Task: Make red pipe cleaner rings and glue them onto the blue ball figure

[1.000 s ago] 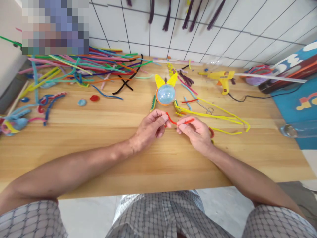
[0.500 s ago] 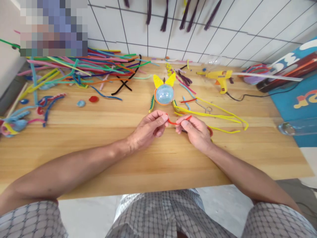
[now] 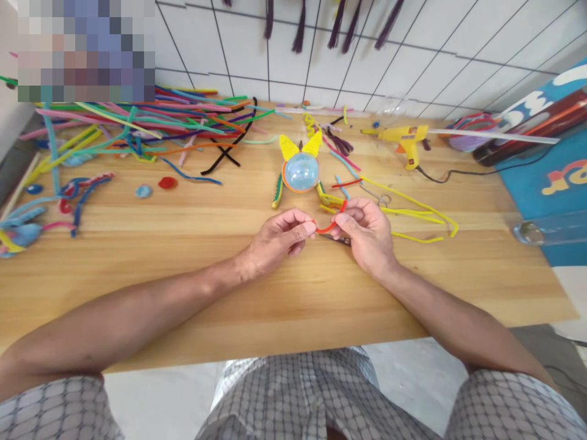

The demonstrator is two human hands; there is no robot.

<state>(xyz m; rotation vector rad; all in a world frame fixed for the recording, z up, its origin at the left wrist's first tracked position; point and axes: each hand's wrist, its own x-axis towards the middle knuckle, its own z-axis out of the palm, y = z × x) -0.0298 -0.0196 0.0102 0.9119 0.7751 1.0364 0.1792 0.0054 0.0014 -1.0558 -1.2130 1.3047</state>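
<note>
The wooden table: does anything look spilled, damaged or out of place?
Nothing spilled or damaged stands out. The untidiest spot is the heap of coloured pipe cleaners at back left, crossing in many directions. The red pipe cleaner merely curves between the left hand and right hand.

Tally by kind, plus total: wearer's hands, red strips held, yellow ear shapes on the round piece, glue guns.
Left hand and right hand: 2
Held red strip: 1
Yellow ear shapes: 2
Glue gun: 1
Total: 6
</note>
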